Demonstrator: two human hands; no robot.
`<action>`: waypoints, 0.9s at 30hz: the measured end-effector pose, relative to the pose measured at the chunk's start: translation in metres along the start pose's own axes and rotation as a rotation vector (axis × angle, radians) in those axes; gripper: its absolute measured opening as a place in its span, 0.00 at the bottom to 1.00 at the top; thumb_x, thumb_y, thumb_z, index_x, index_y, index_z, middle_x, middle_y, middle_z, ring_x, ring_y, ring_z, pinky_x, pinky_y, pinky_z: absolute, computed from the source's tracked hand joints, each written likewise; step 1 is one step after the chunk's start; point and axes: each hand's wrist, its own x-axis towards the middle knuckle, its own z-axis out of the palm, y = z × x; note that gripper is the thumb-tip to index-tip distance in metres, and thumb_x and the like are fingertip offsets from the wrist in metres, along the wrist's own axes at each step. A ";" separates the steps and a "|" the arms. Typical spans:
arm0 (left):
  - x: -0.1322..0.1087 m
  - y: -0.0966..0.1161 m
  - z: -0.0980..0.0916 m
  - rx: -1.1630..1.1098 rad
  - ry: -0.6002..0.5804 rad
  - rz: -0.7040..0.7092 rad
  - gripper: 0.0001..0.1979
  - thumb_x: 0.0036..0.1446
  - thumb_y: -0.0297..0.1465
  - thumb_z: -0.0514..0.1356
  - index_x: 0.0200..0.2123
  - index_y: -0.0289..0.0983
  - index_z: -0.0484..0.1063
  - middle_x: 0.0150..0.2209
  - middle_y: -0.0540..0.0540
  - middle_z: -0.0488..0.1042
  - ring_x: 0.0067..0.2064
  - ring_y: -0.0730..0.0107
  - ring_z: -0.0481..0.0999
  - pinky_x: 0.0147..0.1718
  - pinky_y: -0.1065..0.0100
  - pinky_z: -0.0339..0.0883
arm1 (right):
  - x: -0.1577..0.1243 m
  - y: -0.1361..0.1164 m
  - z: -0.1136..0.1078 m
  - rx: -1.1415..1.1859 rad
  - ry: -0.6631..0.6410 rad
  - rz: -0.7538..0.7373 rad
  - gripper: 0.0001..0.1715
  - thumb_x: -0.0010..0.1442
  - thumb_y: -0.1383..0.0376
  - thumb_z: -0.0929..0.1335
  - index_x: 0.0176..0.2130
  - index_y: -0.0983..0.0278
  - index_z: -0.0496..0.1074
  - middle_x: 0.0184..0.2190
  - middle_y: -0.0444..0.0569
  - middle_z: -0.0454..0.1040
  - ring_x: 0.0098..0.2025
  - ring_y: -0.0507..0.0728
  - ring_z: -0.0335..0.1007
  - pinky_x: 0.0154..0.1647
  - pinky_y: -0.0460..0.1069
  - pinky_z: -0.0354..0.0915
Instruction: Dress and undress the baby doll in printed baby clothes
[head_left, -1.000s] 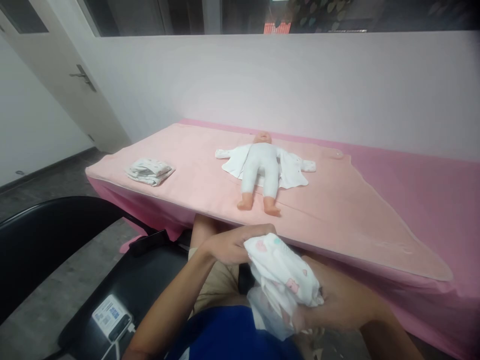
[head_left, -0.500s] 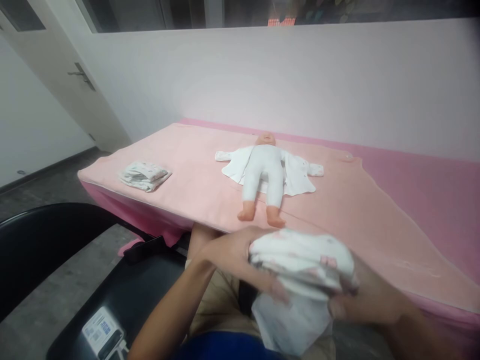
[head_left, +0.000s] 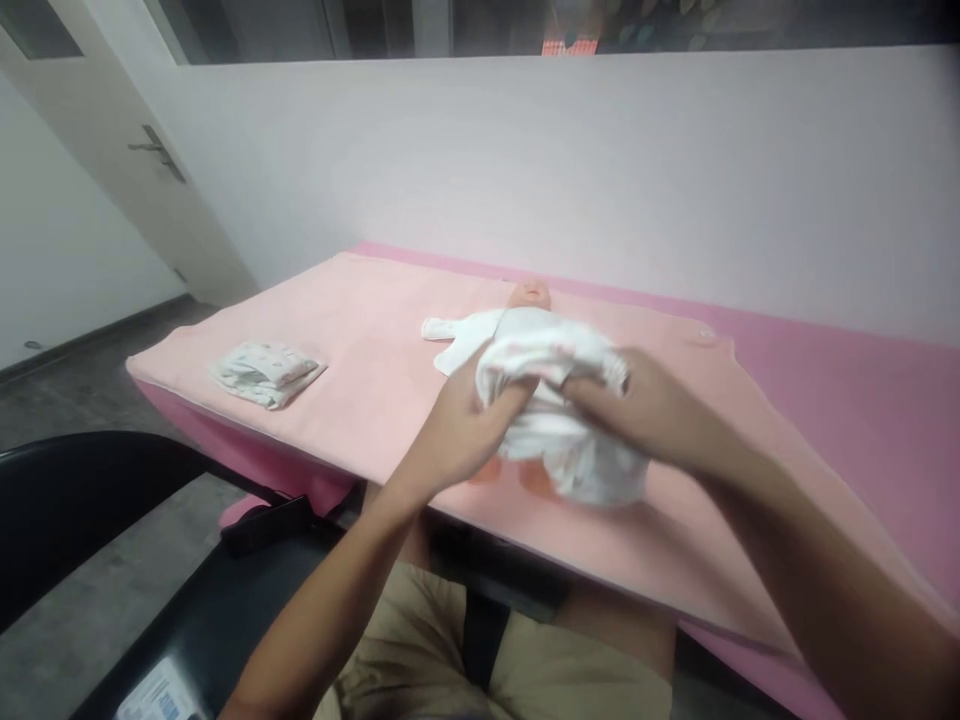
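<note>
Bunched between my two hands is a white baby garment [head_left: 570, 440] with faint pink prints; its exact kind does not show. My left hand [head_left: 480, 415] is closed on its left edge, thumb inside the opening. On the other side, my right hand [head_left: 630, 400] grips the cloth, also with the thumb tucked in. Behind the garment a baby doll [head_left: 531, 294] lies on its back, head toward the wall. An open white jacket is spread under the doll, with its left sleeve [head_left: 442, 328] showing. The cloth hides most of the body and legs; the feet [head_left: 486, 470] peek out below.
A folded stack of printed white cloth [head_left: 268, 375] lies on the left of the pink-covered table [head_left: 360, 340]. A black chair [head_left: 247, 590] stands at the left front, with a white package [head_left: 161, 692] on its seat. A white wall [head_left: 600, 170] rises behind the table.
Both hands have carried the garment from above my lap up and forward, over the doll's legs. Its opening is now gathered, with both thumbs inside it.
</note>
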 end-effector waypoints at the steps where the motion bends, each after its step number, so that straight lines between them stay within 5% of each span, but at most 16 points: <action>1: -0.010 -0.013 0.000 0.016 0.005 -0.054 0.14 0.70 0.40 0.59 0.50 0.36 0.77 0.46 0.43 0.81 0.52 0.56 0.81 0.52 0.60 0.74 | -0.001 0.009 0.012 -0.012 -0.037 0.023 0.17 0.67 0.53 0.70 0.35 0.62 0.76 0.29 0.47 0.79 0.29 0.58 0.75 0.30 0.51 0.67; 6: -0.055 -0.057 0.002 0.121 0.041 -0.287 0.17 0.72 0.44 0.56 0.52 0.39 0.74 0.46 0.44 0.81 0.51 0.53 0.80 0.52 0.59 0.72 | -0.002 0.041 0.059 0.061 -0.140 0.059 0.12 0.69 0.57 0.67 0.45 0.62 0.76 0.42 0.48 0.82 0.43 0.60 0.78 0.41 0.51 0.69; 12: -0.073 -0.077 -0.007 0.364 0.069 -0.467 0.16 0.73 0.43 0.53 0.53 0.40 0.70 0.46 0.43 0.80 0.53 0.49 0.76 0.50 0.56 0.69 | 0.007 0.058 0.085 -0.153 -0.121 0.147 0.08 0.65 0.60 0.69 0.42 0.61 0.73 0.36 0.49 0.79 0.39 0.60 0.75 0.39 0.50 0.63; 20: -0.068 -0.083 -0.007 0.624 -0.088 -0.386 0.16 0.74 0.38 0.50 0.43 0.41 0.76 0.34 0.46 0.79 0.46 0.52 0.77 0.58 0.51 0.61 | 0.006 0.072 0.105 -0.408 -0.086 0.155 0.07 0.66 0.64 0.66 0.45 0.61 0.68 0.35 0.49 0.76 0.38 0.60 0.73 0.34 0.49 0.55; 27: -0.061 -0.109 -0.012 0.331 -0.076 -0.333 0.13 0.72 0.36 0.51 0.42 0.39 0.74 0.39 0.47 0.78 0.47 0.56 0.74 0.51 0.58 0.66 | -0.001 0.083 0.105 -0.153 -0.035 0.165 0.29 0.64 0.58 0.71 0.60 0.59 0.61 0.47 0.52 0.78 0.44 0.63 0.76 0.39 0.52 0.65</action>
